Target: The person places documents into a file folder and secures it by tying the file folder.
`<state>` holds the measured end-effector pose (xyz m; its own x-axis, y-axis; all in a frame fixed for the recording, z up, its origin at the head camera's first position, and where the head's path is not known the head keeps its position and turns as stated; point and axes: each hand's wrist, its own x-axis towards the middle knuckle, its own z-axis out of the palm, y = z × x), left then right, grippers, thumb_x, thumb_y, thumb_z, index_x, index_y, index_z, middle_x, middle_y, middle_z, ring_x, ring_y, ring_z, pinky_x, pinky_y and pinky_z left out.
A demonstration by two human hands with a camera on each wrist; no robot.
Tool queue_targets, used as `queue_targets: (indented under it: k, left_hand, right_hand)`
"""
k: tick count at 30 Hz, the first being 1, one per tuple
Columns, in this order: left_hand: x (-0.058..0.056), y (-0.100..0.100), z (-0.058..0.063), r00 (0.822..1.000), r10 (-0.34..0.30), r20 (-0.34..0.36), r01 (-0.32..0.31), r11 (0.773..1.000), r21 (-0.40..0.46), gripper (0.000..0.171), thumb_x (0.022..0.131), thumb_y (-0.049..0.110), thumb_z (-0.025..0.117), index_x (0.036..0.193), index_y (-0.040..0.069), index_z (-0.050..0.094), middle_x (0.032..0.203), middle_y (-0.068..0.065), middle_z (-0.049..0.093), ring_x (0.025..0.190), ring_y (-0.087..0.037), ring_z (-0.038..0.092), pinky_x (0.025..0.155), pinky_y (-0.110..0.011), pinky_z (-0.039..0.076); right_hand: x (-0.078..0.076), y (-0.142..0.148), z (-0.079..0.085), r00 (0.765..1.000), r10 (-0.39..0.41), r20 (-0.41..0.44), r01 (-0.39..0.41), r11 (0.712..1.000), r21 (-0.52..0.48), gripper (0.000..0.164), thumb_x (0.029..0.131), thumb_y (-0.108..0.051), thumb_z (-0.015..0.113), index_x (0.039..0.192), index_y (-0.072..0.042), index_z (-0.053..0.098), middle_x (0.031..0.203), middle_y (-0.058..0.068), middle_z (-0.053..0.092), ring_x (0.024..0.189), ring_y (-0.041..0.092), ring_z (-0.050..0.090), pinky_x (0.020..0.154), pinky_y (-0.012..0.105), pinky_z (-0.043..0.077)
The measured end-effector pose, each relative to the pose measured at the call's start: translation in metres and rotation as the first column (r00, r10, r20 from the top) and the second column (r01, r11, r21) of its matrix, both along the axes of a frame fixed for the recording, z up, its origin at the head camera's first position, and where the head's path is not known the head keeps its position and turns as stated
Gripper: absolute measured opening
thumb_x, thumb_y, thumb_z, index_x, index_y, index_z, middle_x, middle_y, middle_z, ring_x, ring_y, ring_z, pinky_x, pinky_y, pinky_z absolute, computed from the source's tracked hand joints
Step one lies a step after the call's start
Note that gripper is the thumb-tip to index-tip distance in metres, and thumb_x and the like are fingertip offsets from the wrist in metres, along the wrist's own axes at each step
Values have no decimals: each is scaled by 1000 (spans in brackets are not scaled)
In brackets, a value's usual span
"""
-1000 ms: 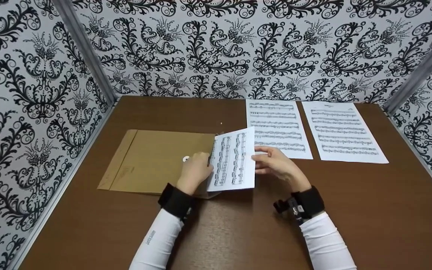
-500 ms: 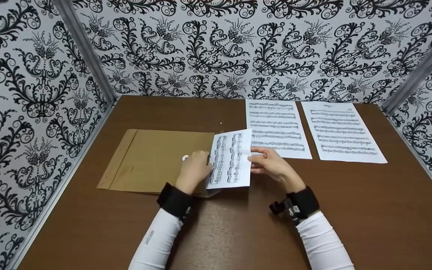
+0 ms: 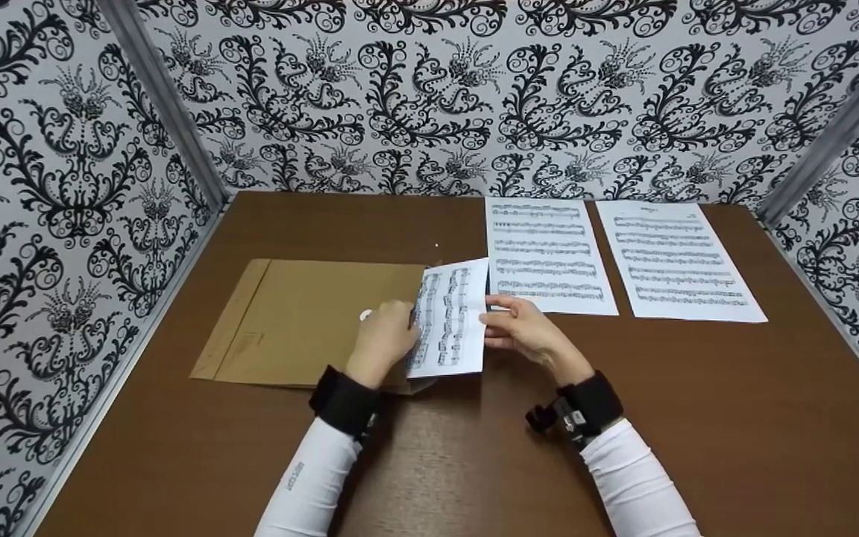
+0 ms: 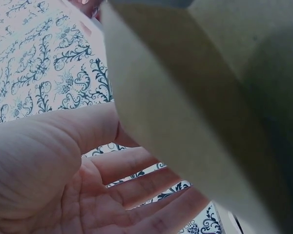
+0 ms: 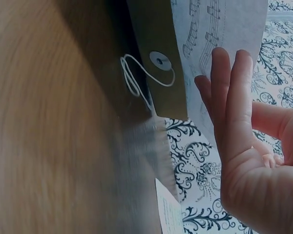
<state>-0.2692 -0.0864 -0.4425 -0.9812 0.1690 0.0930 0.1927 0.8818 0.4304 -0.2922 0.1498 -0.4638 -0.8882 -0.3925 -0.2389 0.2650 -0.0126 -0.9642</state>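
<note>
A brown paper envelope lies left of the middle, its mouth facing right. My left hand grips its upper panel at the mouth, thumb and fingers on either side of the panel in the left wrist view. My right hand pinches a sheet of music by its right edge. The left part of that sheet is hidden inside the envelope. In the right wrist view a white string hangs by a round white button on the envelope's flap.
Two more music sheets lie flat side by side at the back right, a nearer-middle page and a far-right page. The brown tabletop runs up to black-and-white patterned walls.
My right hand has moved left with the sheet, and less of the sheet shows outside the envelope. The left hand keeps its grip at the mouth.
</note>
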Motion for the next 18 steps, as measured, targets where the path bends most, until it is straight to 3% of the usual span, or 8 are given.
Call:
queue_targets:
  k: [18]
  left_hand:
    - [4,0,3,999,2,-39,-3,999,-37,8,90,8,69,91,0,71,94,-18,75,81,-33,72,71,-45,54]
  right_hand:
    - [5,-34,-1,998,47,-38,-50,996,-79,52,102,-1,52,149,13,35,97,-3,74,83,9,75,78,25,63]
